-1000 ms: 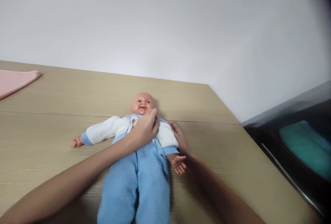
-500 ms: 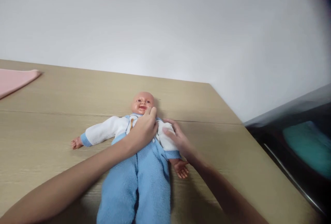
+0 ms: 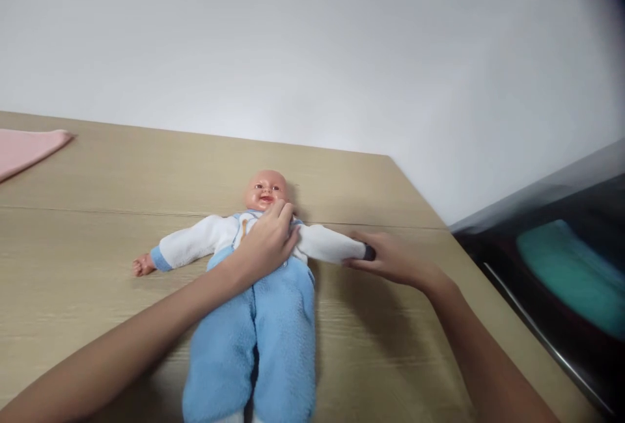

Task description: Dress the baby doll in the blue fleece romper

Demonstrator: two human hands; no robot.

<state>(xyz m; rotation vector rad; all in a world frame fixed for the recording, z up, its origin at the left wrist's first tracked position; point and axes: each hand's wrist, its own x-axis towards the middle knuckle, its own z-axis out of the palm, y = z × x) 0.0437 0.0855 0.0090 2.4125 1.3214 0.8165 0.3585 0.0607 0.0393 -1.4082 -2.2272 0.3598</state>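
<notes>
Prob. a home: wood table point(image 3: 146, 169), pink cloth point(image 3: 24, 150), plain wall point(image 3: 244, 52).

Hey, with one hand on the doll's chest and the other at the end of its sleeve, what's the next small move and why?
Probably pull the sleeve cuff a little further outward with the right hand while the left hand pins the doll at the chest. The sleeve is stretched straight out sideways, gripped at its end, and the doll's own hand is out of sight there.

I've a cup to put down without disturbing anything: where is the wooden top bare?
Bare wood lies between the pink cloth and the doll's outstretched arm, and behind its head up to the wall. The middle is crowded: the left hand rests on its chest, the right hand grips its sleeve end.
</notes>
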